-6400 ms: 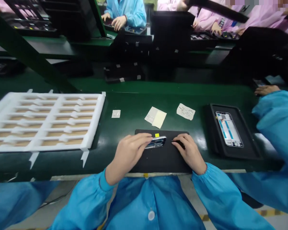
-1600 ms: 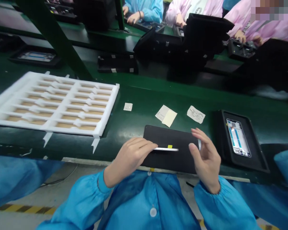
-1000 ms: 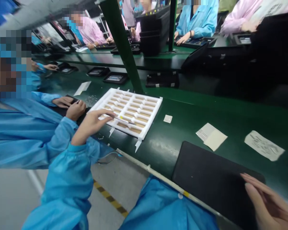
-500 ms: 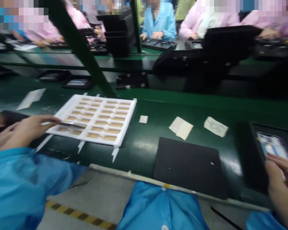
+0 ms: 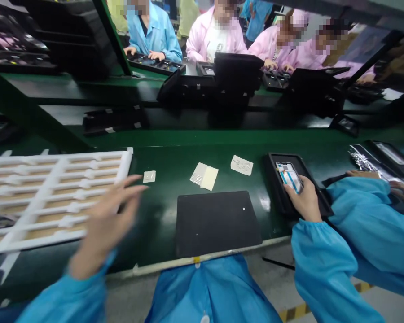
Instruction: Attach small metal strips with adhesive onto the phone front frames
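Observation:
My left hand [image 5: 112, 211], blurred by motion, hovers over the right edge of the white slotted tray [image 5: 59, 175] with its fingers apart and nothing visible in them. A dark glossy flat piece [image 5: 0, 220] lies in a lower-left slot of that tray. On the right, my right hand [image 5: 305, 199] grips the lower side of an opened phone body [image 5: 288, 175], its inside white and blue. The phone body is in or just over a black box [image 5: 276, 159]; I cannot tell whether it is lifted off the bottom.
A black mat [image 5: 218, 222] lies before me. Behind it are a white-and-yellow paper sheet [image 5: 205, 176], a small white packet [image 5: 149, 176] and a crumpled paper [image 5: 241, 165]. At right, a co-worker's sleeve [image 5: 360, 206] comes close to the box. More co-workers sit opposite.
The view has swung right. My left hand has let go of the thin dark piece at the tray's left and moved right. My right hand has closed on the phone body in the box.

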Demonstrator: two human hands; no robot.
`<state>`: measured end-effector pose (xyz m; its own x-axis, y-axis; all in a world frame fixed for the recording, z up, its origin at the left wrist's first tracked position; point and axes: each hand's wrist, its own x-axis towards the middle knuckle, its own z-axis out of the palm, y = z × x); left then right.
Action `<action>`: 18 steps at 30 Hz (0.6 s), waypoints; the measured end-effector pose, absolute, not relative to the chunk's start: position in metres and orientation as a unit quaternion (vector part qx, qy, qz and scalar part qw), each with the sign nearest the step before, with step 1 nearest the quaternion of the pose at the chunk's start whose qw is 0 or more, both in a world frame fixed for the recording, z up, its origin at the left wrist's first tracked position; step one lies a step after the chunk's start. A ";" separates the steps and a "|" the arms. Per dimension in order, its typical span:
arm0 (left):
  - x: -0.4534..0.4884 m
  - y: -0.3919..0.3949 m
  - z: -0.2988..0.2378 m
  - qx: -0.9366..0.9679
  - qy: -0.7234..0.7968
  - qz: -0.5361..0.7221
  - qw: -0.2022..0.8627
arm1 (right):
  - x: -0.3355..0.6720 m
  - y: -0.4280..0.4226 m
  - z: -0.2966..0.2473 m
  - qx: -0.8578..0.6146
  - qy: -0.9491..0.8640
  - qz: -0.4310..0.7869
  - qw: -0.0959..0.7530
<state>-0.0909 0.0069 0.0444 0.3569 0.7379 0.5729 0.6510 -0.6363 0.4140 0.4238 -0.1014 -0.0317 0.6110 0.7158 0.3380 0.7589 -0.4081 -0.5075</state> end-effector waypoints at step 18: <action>0.075 -0.078 0.007 0.584 0.308 0.288 0.694 | 0.330 -0.109 0.047 -0.754 -0.359 0.099 0.541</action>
